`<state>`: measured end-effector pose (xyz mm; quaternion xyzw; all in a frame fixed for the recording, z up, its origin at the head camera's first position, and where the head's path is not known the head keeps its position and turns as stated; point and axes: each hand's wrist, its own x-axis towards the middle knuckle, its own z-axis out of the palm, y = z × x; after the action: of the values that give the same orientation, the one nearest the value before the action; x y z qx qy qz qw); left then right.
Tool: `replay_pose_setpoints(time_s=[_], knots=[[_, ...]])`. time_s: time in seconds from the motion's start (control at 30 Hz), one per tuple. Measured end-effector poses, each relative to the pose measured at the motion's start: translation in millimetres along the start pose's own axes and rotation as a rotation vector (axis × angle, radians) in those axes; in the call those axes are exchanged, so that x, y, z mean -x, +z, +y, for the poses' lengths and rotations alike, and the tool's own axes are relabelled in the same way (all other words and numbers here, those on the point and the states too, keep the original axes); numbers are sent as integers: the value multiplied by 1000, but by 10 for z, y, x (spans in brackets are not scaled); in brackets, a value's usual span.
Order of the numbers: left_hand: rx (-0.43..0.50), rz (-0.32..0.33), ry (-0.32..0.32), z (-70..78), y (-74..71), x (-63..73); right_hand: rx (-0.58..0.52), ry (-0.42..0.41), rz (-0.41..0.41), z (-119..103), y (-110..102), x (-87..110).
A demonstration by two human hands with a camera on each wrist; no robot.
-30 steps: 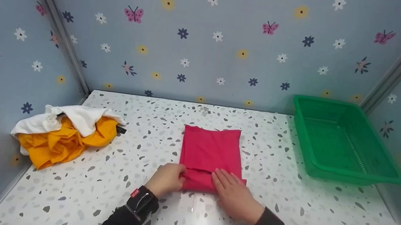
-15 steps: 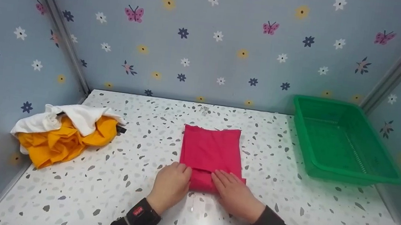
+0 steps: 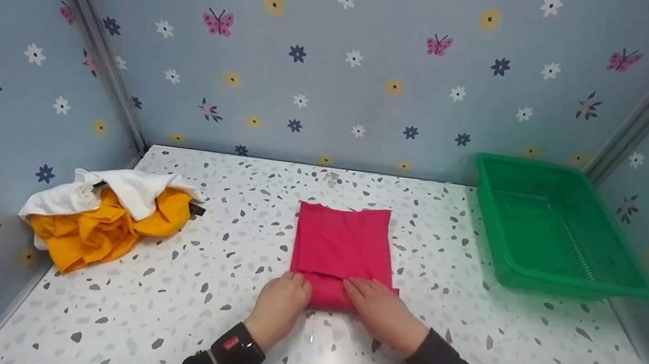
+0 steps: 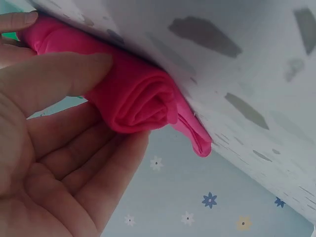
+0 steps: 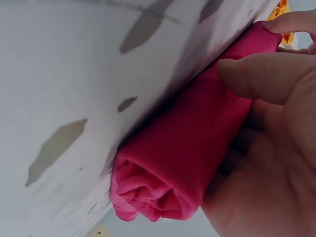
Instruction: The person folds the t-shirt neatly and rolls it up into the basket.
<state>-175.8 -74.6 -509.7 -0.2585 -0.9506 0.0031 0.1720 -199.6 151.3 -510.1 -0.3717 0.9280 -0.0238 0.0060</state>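
Observation:
A folded pinkish-red cloth [image 3: 344, 242] lies flat at the middle of the table, its near end wound into a thick roll [image 3: 331, 294]. My left hand [image 3: 280, 304] grips the left part of this roll, thumb on the near side and fingers over the top. In the left wrist view the roll's spiral end [image 4: 147, 104] shows beside the fingers. My right hand [image 3: 385, 317] holds the right part the same way, its thumb [image 5: 247, 74] pressed against the roll in the right wrist view. The right spiral end [image 5: 153, 190] sticks out past that hand.
A crumpled white cloth [image 3: 134, 186] and orange cloth [image 3: 105, 233] lie in a heap at the left, with a small black piece [image 3: 197, 209] beside them. An open green plastic basket [image 3: 569, 283] stands at the back right. Flower-patterned walls [image 3: 335, 85] enclose the speckled table [image 3: 222, 329].
My left hand has gone from pinching the roll's left edge to a grip over its left part, slightly to the right. My right hand stays nearly where it was.

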Motion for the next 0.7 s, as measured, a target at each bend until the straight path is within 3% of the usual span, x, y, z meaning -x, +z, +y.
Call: replay_pose_setpoints(time_s=[0.27, 0.7], knots=[[12, -38, -30, -19, 32, -65, -17, 9, 53, 6, -26, -25], [313, -93, -98, -164, -2, -80, -121, -6, 92, 50, -70, 28]])
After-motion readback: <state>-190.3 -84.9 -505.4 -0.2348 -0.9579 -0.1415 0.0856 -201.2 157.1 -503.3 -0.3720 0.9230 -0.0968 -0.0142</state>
